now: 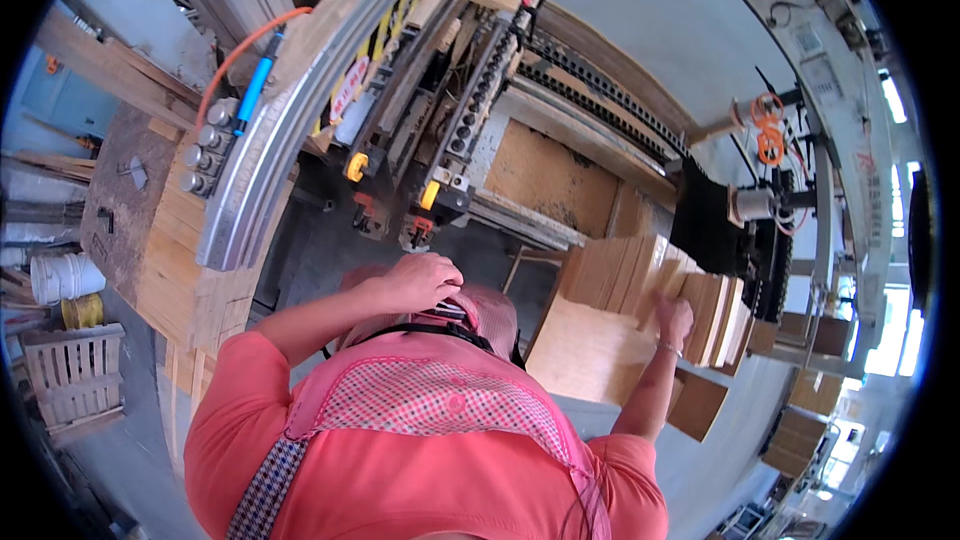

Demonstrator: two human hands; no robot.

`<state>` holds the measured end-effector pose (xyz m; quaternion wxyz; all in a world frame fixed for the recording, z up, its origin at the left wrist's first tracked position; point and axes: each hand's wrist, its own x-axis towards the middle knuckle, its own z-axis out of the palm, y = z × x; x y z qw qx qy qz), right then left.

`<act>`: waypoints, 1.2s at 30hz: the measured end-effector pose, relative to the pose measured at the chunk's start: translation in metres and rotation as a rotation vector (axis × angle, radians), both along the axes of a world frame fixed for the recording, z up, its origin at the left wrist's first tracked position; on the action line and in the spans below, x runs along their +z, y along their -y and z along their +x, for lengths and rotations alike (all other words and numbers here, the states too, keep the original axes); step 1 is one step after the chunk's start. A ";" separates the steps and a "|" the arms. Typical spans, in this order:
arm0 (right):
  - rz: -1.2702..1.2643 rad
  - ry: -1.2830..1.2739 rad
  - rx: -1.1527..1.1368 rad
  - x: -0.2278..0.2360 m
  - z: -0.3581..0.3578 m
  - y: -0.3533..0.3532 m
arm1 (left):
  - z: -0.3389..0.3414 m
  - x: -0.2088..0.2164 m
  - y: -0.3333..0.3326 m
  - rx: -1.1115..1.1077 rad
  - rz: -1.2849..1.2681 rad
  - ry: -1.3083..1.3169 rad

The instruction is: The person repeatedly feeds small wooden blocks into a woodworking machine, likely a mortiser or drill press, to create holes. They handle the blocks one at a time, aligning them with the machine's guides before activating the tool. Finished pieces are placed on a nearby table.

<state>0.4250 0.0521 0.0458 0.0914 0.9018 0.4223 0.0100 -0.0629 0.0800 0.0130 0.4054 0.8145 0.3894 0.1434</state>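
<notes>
My left hand (425, 280) is bent in front of my body, its fingers curled over a dark item with a black strap (440, 332) at my pink checked apron (440, 395). What lies under those fingers is hidden. Out to the right, my right hand (675, 320) reaches among upright wooden boards (630, 275) packed side by side. Its fingers are bent around a board's edge, and part of them is hidden by the wood. A wide, flat pale board (575, 345) lies beneath this row.
Ahead stands a machine with a long rail of round black fittings (470, 120) and yellow knobs (430, 195). A metal fence (255, 170) edges the wooden bench (175, 250) at left. A slatted wooden crate (75, 375) and white bucket (65, 278) stand farther left.
</notes>
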 end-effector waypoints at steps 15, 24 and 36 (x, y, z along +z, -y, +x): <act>0.274 -0.425 1.072 0.038 -0.188 -0.347 | 0.021 0.005 -0.128 0.573 -0.131 0.319; 0.181 -0.244 1.351 -0.011 -0.345 -0.559 | 0.021 0.000 -0.159 0.927 -0.412 0.489; -0.077 -0.301 1.346 0.043 -0.330 -0.526 | 0.007 -0.025 -0.257 0.888 -0.534 1.084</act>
